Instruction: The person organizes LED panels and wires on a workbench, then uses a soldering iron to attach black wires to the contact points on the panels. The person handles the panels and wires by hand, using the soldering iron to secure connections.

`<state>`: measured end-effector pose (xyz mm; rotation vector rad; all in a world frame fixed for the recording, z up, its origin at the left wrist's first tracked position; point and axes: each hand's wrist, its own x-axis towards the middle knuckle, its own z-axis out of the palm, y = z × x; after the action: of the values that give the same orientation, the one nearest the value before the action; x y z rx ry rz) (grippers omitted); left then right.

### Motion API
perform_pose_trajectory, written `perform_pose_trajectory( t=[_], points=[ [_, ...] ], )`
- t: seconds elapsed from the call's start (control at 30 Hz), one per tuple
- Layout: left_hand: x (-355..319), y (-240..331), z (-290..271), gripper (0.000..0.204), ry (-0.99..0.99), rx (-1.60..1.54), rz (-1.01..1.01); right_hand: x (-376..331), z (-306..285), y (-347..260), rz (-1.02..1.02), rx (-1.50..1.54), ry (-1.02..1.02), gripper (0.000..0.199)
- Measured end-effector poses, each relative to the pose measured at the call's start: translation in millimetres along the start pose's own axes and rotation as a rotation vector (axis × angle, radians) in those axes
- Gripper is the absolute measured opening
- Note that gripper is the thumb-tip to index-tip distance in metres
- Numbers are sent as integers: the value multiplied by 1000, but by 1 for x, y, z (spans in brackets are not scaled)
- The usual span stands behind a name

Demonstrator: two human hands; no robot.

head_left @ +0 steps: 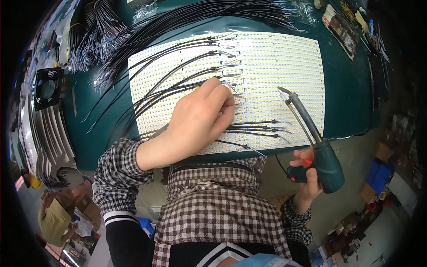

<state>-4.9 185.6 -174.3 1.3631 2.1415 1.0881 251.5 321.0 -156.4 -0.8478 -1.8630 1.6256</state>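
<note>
A white LED board [298, 62] with rows of small yellow chips lies on the green tabletop. Over its middle, my left hand [200, 111] is closed in a pinch, its fingertips low against the board; whatever they grip is hidden. Black cables [178, 46] with thin bared wire ends lie across the board's left half, and several more [253, 129] show beyond my left hand. My right hand [309, 182] is wrapped round the grip of a green soldering gun [328, 164] with a red trigger. Its tip [281, 89] hovers over the right part of the board, apart from my left hand.
A thick bundle of black cables [187, 20] stretches along the far side. More bundled wires [95, 31] lie far left, near a black fan [49, 88] and stacked strips [51, 133]. A worn, stained box [340, 31] sits far right. Another person [55, 220] is at lower left.
</note>
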Motion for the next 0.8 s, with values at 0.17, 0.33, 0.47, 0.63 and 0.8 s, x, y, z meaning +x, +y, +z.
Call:
perform_pose_trajectory(
  t=[0.17,0.33,0.47,0.63,0.8],
  points=[
    [3,-6,5,12,70,26,35,-4,2,-6,70,71,-4,55],
    [4,-10,7,13,96,-56,17,-10,0,-6,144,86,-49,52],
    [4,-12,11,14,144,-77,57,-9,4,-9,161,0,-107,52],
    [4,-12,12,14,142,-51,57,-11,5,-9,192,20,-122,47],
    [3,-12,13,14,153,-43,56,-11,5,-7,187,-22,-158,38]
  ],
)
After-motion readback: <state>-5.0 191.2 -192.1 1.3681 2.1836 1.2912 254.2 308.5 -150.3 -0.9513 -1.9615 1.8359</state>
